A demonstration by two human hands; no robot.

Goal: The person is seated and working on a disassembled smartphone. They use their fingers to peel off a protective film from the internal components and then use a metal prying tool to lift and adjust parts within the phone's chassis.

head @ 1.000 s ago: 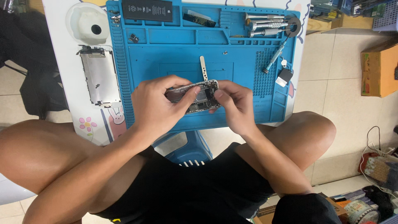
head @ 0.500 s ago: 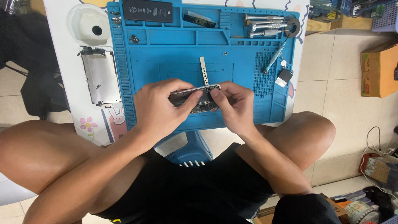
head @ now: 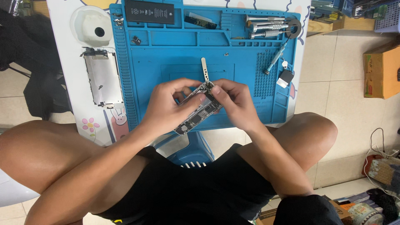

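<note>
Both my hands hold an opened phone body (head: 199, 110) with its circuit parts showing, tilted over the near part of the blue repair mat (head: 158, 62). My left hand (head: 168, 104) grips its left side and lower end. My right hand (head: 233, 102) pinches its upper right corner with fingertips on the inner parts. A thin metal pry tool (head: 204, 68) lies on the mat just beyond the phone.
A detached screen panel (head: 103, 78) lies on the white table left of the mat, below a white round holder (head: 95, 27). A black battery (head: 150, 11), screwdrivers (head: 266, 27), a small black part (head: 285, 77) sit along the mat. Cardboard box (head: 381, 68) on floor right.
The phone body has turned from lying nearly level between my hands to a steeper tilt, its lower end now pointing toward me. Both hands stayed over the same spot.
</note>
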